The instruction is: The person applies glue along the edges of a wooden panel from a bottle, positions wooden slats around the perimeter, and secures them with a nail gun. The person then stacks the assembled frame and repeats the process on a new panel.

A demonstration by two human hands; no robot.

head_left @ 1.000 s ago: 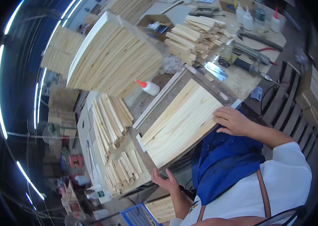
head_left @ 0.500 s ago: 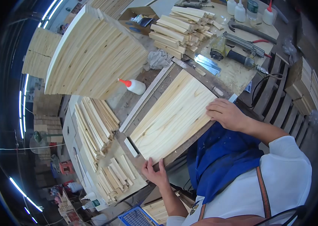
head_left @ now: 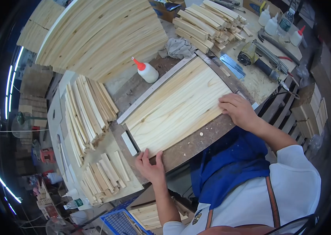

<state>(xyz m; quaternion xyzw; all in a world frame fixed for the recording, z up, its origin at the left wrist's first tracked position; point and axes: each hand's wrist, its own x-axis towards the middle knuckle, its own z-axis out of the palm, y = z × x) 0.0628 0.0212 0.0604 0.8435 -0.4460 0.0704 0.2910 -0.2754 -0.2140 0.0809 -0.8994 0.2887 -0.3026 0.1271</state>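
A pale wooden board (head_left: 177, 105) lies flat in a frame on the bench, its far long edge against a wooden strip (head_left: 155, 90). My left hand (head_left: 151, 168) holds the board's near left corner, with thumb and fingers spread along its edges. At the near right corner, my right hand (head_left: 239, 111) has its fingers bent together over the board's edge; its thumb is hidden. A small white block (head_left: 129, 143) sits just beyond the board's left end. Behind the strip stands a white glue bottle (head_left: 148, 73) with a red nozzle.
A tall stack of boards (head_left: 102, 43) rises at the back left. Narrow wood strips lie in piles at left (head_left: 89, 113) and back (head_left: 210, 25). A nail gun (head_left: 269, 58) and a grinder-like power tool (head_left: 261, 64) rest at right. A blue crate (head_left: 122, 223) stands below.
Both hands have pushed the board away from my body, up against the far strip. A wider band of the dark bench now shows along its near edge. The camera view has shifted.
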